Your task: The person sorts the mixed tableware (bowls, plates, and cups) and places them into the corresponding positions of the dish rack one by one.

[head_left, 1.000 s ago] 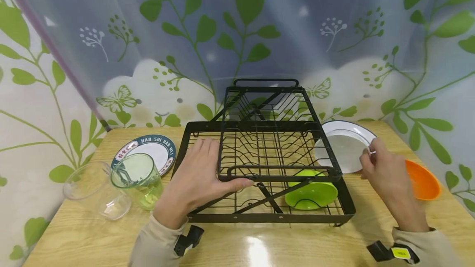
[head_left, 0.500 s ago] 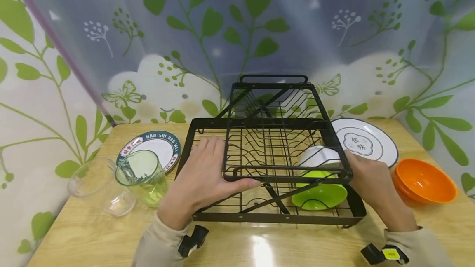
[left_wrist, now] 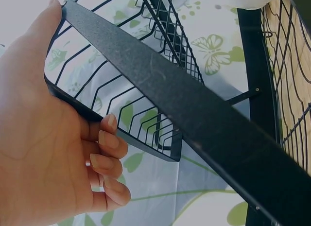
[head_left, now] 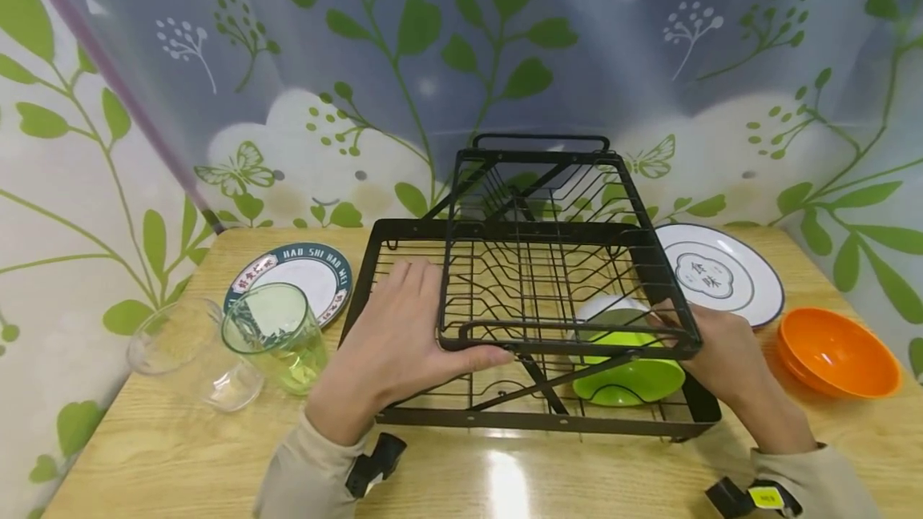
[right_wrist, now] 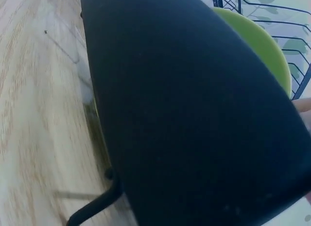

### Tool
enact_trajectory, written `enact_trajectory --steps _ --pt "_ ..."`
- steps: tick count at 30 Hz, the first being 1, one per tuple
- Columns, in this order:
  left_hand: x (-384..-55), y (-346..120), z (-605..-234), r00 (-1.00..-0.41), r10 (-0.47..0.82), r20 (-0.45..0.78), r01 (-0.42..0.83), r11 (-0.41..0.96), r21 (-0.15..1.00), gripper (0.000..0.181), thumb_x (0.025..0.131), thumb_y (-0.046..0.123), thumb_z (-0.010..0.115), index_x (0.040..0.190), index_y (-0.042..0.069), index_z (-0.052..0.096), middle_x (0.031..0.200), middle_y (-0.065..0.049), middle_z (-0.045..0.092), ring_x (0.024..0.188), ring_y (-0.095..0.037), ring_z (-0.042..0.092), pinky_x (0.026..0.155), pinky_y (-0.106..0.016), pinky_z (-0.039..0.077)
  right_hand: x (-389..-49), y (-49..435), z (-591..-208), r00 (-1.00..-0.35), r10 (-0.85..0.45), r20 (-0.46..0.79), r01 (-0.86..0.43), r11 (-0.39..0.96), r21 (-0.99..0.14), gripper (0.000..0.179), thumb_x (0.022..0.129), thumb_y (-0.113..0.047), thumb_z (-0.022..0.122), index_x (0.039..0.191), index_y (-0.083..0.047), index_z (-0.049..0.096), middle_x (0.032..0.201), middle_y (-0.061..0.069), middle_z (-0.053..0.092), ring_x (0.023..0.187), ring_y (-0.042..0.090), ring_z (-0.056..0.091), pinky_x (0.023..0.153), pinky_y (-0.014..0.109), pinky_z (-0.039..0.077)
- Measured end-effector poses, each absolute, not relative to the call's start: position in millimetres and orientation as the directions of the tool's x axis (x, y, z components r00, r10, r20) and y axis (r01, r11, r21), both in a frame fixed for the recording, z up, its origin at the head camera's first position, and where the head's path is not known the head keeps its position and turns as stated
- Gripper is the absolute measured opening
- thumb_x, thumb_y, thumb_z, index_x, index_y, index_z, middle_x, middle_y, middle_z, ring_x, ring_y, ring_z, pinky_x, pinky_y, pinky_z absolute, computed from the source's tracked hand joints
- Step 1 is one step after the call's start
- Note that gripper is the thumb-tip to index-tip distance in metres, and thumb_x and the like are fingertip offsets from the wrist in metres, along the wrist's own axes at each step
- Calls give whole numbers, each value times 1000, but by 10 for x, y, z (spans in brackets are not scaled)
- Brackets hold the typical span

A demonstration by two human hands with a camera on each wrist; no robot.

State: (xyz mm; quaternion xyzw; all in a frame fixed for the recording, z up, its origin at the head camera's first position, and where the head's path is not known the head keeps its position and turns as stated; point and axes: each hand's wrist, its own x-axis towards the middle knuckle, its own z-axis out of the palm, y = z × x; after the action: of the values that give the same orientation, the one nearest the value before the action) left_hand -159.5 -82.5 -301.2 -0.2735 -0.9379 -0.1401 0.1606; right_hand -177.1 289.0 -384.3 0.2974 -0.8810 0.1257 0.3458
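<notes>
A black two-tier wire dish rack stands in the middle of the table. My left hand grips the left front corner of its upper tier, thumb along the front bar; the left wrist view shows the fingers curled beside the tier's edge. Through the right side, between the tiers, my right hand reaches in and holds a white bowl near its right edge. The bowl sits behind a green bowl on the lower tier. A dark side panel blocks most of the right wrist view.
To the right are a white plate and an orange bowl. A blue-rimmed plate, a green-tinted cup and clear cups are on the left. A patterned curtain hangs behind the table.
My right hand has brought the white bowl from beside the right-hand plate leftward into the rack, behind the green bowl. My left hand keeps its grip on the upper tier.
</notes>
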Motion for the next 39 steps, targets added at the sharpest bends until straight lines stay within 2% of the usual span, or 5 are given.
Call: enact_trajectory --steps 10,23,27,32,39 --pt "-1591 -805 -2995 -786 483 387 571 807 153 99 68 95 11 91 5 47 80 -4 41 77 -21 39 79 -34 37 -1797 2911 -3896 -466 -444 765 -666 746 28 47 106 -34 33 82 -5 61 78 9 59 61 25 60 47 44 49" --pt "-1580 -819 -2990 -794 479 375 563 811 158 103 67 95 9 94 3 48 83 -5 42 79 -22 41 80 -35 39 -1796 2919 -3857 -514 -503 695 -696 718 5 53 104 -44 33 87 -7 66 73 3 65 60 22 63 51 37 51" --pt "-1587 -825 -2995 -793 476 381 564 810 162 102 67 95 9 92 4 47 82 -4 41 78 -21 40 78 -34 39 -1766 2975 -3762 -594 -488 639 -680 729 -76 52 99 -51 44 91 -8 72 77 2 70 64 21 66 53 36 51" --pt "-1592 -822 -2996 -792 474 385 565 808 167 101 67 95 10 92 5 47 81 -4 40 76 -21 39 78 -33 38 -1733 3029 -3663 -733 -453 507 -628 738 -248 23 89 -17 70 111 -14 73 92 1 73 76 14 65 66 24 49" --pt "-1586 -826 -3001 -800 471 372 559 809 180 101 66 95 9 92 5 47 80 -4 40 75 -21 38 77 -33 37 -1725 2991 -3680 -852 -360 379 -507 746 -432 26 92 -11 65 116 -17 70 95 -1 72 75 9 57 64 24 39"
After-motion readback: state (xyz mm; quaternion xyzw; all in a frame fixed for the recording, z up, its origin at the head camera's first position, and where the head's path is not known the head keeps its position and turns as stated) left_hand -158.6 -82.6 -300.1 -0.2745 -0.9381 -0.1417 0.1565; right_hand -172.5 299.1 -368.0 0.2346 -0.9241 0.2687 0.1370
